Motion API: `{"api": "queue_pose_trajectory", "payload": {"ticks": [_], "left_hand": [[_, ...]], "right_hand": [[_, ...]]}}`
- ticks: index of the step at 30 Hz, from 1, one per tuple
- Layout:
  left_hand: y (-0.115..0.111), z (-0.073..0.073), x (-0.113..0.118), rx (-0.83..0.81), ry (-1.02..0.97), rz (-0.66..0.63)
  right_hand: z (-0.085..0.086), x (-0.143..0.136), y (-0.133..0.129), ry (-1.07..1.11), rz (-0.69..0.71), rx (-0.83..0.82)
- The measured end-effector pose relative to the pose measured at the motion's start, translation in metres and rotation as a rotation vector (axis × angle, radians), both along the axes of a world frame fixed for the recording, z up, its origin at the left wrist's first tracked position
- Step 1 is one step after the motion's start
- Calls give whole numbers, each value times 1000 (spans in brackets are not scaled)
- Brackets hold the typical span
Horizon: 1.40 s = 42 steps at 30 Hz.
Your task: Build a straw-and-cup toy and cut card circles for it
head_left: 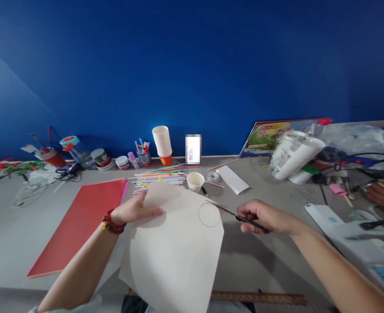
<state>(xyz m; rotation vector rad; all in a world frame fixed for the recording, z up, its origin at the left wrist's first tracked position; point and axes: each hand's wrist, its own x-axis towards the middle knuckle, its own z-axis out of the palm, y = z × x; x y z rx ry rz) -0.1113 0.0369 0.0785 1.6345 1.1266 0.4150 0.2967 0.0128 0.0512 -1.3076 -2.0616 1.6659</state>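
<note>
A large sheet of white paper (175, 243) is gripped at its upper left edge by my left hand (143, 209), the thumb lying on top and the other fingers hidden beneath. A round outline (209, 214) is drawn near the sheet's right corner. My right hand (255, 217) is closed around black-handled scissors (226, 210). Their blades point left and reach the sheet's edge just above the circle. Just beyond the paper stands a white paper cup (195, 181).
Red sheets (84, 217) lie at left. Straws (159, 177), stacked cups (162, 141), a tape roll (213, 176) and a folded white paper (233, 179) are farther back. At right are wrapped cups (292, 154), a power strip (329, 226) and another person's hand (382, 196).
</note>
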Motion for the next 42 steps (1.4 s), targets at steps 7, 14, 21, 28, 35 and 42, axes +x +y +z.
{"api": "queue_pose_trajectory", "payload": {"ticks": [7,14,21,28,35,42], "left_hand": [[1,5,1,25,31,-24],[6,6,1,9,8,-41],[13,1,0,-85,-262,-49],[-14,-50,-23,-227,-836,-153],[-49,-47,-35,-268,-352,-89],[-45,-53,-37,-228,-831,450]], "right_hand": [[5,3,3,-37,33,52],[4,-5,-2,-16,-4,-34],[5,-21,-4,187,-71,-68],[-14,-21,-15,361,-235,2],[-37,-27,-27,413,-378,23],[-24,-61,-37,469,-345,94]]}}
